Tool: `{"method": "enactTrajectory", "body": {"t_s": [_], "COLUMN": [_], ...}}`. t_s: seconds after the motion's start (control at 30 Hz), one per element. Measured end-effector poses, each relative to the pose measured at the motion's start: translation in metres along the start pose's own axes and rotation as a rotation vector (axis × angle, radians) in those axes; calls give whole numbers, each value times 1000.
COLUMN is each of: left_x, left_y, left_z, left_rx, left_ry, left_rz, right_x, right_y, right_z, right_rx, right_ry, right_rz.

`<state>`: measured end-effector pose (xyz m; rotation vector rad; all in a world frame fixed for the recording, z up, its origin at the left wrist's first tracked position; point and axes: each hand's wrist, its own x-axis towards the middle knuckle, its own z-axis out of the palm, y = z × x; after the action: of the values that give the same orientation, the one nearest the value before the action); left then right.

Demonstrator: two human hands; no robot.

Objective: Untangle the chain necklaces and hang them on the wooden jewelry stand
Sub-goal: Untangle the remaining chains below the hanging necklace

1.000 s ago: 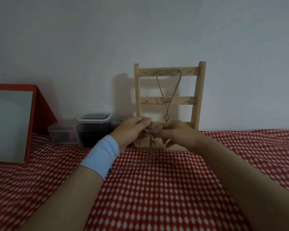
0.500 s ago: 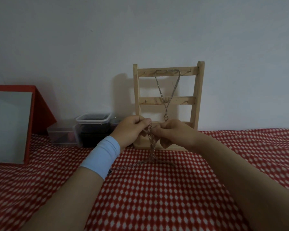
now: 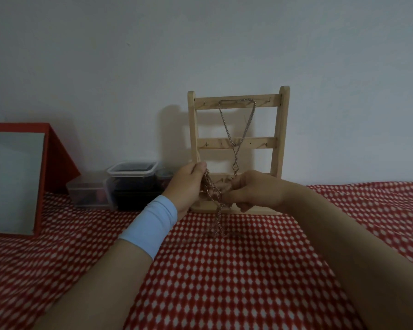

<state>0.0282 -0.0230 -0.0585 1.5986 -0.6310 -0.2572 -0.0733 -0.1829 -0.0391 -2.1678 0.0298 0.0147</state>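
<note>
Fine-linked tangled chains (image 3: 212,194) pinched between both hands, slatted wooden stand (image 3: 239,141) behind

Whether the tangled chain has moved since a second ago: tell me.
Yes. The tangled chain no longer trails left across the tablecloth; its tail has drawn rightward, hanging before the base of the wooden stand.
</note>
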Motion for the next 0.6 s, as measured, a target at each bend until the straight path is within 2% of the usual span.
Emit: {"method": "enactTrajectory", "body": {"t_s": [0.13, 0.23, 0.3, 0.37, 0.47, 0.5, 0.6], "left_x": [-2, -5, -6, -7, -11, -13, -12], "left_y": [1, 4, 7, 8, 10, 10, 11], "left_z": [5, 2, -2, -7, -8, -7, -9], "left_rx": [-117, -273, -291, -181, 135, 195, 258], "left_ry": [-11, -65, -135, -207, -346, -352, -223], "left_rz": [-8, -62, -103, -121, -81, -56, 3], "right_x": [-2, 2, 3, 4, 5, 6, 6], "right_y": [-4, -1, 0, 2, 3, 4, 3], "right_z": [1, 3, 1, -1, -2, -2, -4], "right_rx": [-60, 241, 383, 477, 556, 559, 532], "right_ry": [57, 142, 142, 81, 48, 57, 108], "right_rz": [-6, -36, -55, -70, -57, -55, -53]}}
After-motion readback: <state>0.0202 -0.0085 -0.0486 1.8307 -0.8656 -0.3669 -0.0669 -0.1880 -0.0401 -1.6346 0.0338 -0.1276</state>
